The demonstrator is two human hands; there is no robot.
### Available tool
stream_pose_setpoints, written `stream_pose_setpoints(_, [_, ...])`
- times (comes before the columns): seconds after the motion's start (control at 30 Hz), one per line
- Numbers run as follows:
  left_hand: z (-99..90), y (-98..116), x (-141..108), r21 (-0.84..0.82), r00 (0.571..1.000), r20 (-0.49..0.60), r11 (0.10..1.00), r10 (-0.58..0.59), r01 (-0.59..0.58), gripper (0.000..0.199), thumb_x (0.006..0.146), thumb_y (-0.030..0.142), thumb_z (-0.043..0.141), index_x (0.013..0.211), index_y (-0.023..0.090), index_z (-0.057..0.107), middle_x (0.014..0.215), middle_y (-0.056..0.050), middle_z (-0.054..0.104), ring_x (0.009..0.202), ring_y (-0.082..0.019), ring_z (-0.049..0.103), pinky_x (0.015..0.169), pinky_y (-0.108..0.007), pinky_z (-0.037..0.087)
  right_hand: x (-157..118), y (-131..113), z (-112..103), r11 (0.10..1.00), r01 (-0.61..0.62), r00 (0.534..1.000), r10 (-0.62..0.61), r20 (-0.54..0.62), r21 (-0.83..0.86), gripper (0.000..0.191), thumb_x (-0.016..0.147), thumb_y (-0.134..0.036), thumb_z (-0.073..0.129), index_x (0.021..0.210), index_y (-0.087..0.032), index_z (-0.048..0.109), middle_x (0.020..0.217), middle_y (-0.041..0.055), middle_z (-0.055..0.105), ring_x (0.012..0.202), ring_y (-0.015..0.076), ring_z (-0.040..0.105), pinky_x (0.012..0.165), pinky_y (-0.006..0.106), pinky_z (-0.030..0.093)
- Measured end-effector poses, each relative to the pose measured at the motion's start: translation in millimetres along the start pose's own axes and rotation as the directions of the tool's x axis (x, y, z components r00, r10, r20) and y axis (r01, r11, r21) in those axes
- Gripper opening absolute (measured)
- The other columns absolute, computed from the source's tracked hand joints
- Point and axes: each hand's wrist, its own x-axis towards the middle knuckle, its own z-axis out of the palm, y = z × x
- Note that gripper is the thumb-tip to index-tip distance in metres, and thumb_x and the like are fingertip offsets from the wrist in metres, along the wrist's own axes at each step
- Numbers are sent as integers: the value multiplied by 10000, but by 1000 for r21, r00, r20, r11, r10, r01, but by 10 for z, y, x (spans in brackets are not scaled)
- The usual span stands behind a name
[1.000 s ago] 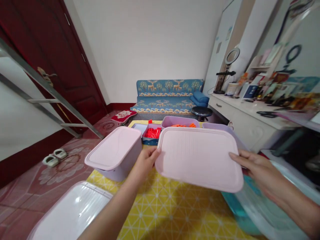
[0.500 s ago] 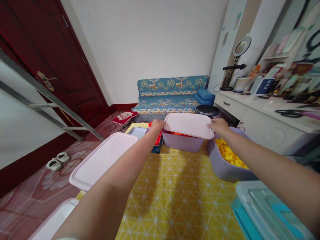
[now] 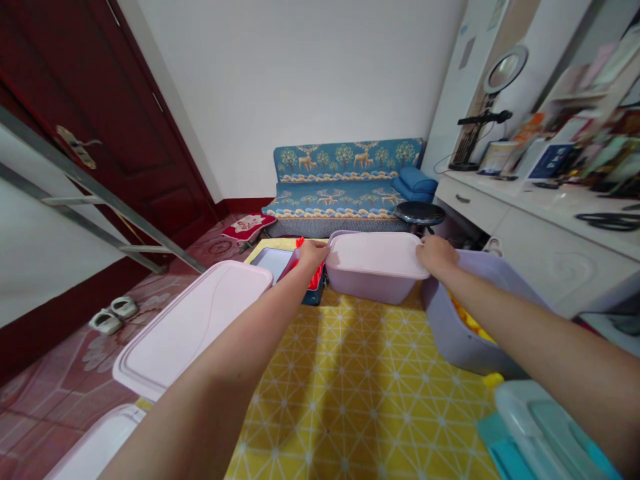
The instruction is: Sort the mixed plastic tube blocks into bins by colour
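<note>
A pale pink lid (image 3: pixel 377 253) lies over most of a lilac bin (image 3: pixel 370 285); the bin's far left rim shows behind it. My left hand (image 3: pixel 314 252) grips the lid's left end, fingers closed. At the lid's right end my right hand (image 3: pixel 436 255) is closed on the edge. To the right stands a larger lilac bin (image 3: pixel 450 333) with yellow pieces (image 3: pixel 470 317) inside, partly behind my right forearm. A dark tray with red pieces (image 3: pixel 315 280) sits beside my left hand.
Another pink lid (image 3: pixel 195 320) rests at the left edge of the yellow tablecloth (image 3: pixel 350 400), with a further pale lid (image 3: pixel 97 443) below. A teal-lidded box (image 3: pixel 545 420) is at near right. Behind are a black stool (image 3: pixel 419 213) and a blue sofa (image 3: pixel 345 180).
The lid has come down lower onto the bin, tilting less and hiding the red contents seen before. Both hands still hold it. The view has shifted slightly.
</note>
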Motion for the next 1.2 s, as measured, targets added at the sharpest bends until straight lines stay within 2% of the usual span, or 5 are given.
stream_pose_setpoints(0.13, [-26, 34, -22, -18, 999, 6, 999, 47, -47, 392, 636, 310, 754, 978, 118, 752, 839, -82, 745, 814, -205, 665, 682, -236, 468, -109, -20, 22, 999, 53, 989, -52, -136, 1, 387, 913, -226, 383, 1187, -89, 620, 1115, 224, 636, 1050, 320, 610, 845, 395, 460])
stream_pose_setpoints(0.27, [-31, -13, -6, -37, 998, 21, 998, 52, -51, 298, 638, 293, 742, 893, 139, 764, 719, -38, 723, 757, -193, 655, 646, -234, 465, -122, -92, 12, 978, 205, 947, -192, -258, 25, 390, 937, -212, 340, 1214, -70, 575, 1130, 215, 613, 1060, 283, 584, 894, 352, 424])
stream_pose_setpoints(0.47, [-3, -130, 87, -65, 999, 7, 997, 53, -52, 216, 692, 245, 659, 840, 135, 772, 604, -11, 676, 663, -167, 629, 584, -224, 438, -52, -139, 59, 995, 98, 989, -99, -111, -19, 383, 911, -167, 371, 1191, -79, 617, 1174, 228, 567, 1098, 307, 564, 892, 381, 435])
stream_pose_setpoints(0.77, [95, -159, 157, -121, 999, -10, 992, 36, -37, 273, 699, 199, 640, 922, 107, 767, 690, -33, 714, 737, -178, 656, 615, -216, 455, -59, -195, 115, 943, 203, 979, -200, 37, -262, 386, 898, -129, 321, 1181, -56, 572, 1122, 230, 602, 1037, 312, 609, 835, 398, 472])
stream_pose_setpoints(1.2, [177, -133, 71, -163, 1000, -21, 987, 6, -9, 336, 787, 198, 584, 1077, 99, 721, 921, -102, 755, 811, -193, 691, 722, -250, 504, -75, -194, 136, 930, 198, 979, -204, 14, -309, 395, 902, -148, 341, 1203, -39, 573, 1135, 246, 602, 1076, 309, 598, 884, 403, 431])
